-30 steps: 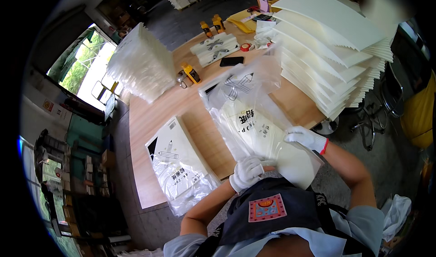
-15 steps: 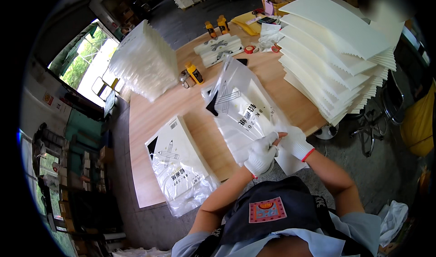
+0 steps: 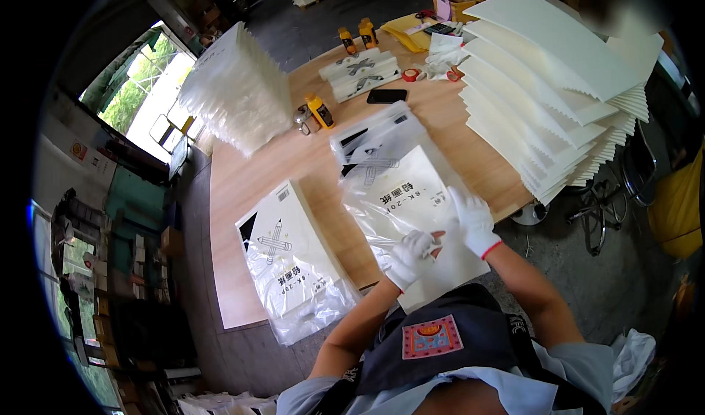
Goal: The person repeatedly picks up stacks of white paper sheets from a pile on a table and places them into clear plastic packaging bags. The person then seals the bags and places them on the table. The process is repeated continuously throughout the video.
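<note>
A clear plastic bag printed with crossed pencils (image 3: 363,213) lies in front of me with a sheaf of white paper (image 3: 444,281) partly inside it. The paper's near end sticks out toward my apron. My left hand (image 3: 413,259), in a white knit glove with bare fingertips showing, is closed at the bag's near left edge and seems to pinch its film. On the right edge of the bag and paper rests my right hand (image 3: 474,223), also gloved, its fingers stretched out. More flat printed bags lie beneath the far end.
A filled bag of paper (image 3: 290,261) lies at left. Wrapped packs (image 3: 239,88) are piled behind it. Tall fanned paper stacks (image 3: 543,99) stand at right. Farther back are a phone (image 3: 387,96), a yellow bottle (image 3: 319,112), a glass jar (image 3: 305,121) and red tape (image 3: 410,74).
The bag's raised far end has come down flat, uncovering the phone. The paper sits farther in the bag. My hands have moved apart, the right one going up along the edge and straightening its fingers.
</note>
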A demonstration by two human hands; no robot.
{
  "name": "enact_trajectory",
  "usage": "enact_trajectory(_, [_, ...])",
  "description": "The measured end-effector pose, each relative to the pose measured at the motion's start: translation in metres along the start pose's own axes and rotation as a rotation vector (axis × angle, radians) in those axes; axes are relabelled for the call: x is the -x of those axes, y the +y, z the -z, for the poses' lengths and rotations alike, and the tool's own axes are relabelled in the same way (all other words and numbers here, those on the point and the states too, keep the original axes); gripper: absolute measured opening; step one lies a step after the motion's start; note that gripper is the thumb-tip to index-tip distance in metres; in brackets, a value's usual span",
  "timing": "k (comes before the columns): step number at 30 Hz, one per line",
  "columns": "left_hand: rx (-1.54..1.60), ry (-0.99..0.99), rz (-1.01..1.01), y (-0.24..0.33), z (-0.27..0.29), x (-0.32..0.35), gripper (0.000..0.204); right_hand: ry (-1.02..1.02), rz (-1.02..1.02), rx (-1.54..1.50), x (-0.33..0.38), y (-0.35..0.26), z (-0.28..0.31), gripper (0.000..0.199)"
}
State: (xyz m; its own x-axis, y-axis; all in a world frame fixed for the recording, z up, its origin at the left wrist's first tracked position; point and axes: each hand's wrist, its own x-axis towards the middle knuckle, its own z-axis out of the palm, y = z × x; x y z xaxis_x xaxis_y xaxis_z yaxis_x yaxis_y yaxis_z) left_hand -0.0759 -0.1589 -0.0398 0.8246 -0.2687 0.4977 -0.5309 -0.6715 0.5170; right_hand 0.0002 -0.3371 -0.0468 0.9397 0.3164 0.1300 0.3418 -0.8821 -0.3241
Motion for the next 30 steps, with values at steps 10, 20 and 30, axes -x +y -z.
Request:
enact_trajectory(10, [0.511, 0.603, 1.076, -0.075, 0.019, 0.11, 0.023, -0.291, 0.093, 0.279, 0.026, 0.005, 0.004, 0.023])
enact_trajectory(20, [0.31, 0.282, 1.044, -0.022, 0.029, 0.142, 0.039, -0.161, 0.121, 0.108, 0.073, 0.032, 0.003, 0.027])
enact_trajectory(30, [0.419, 0.171, 1.195, -0.079, -0.008, 0.126, 0.05, -0.372, -0.285, -0.411, 0.022, 0.045, -0.031, 0.059])
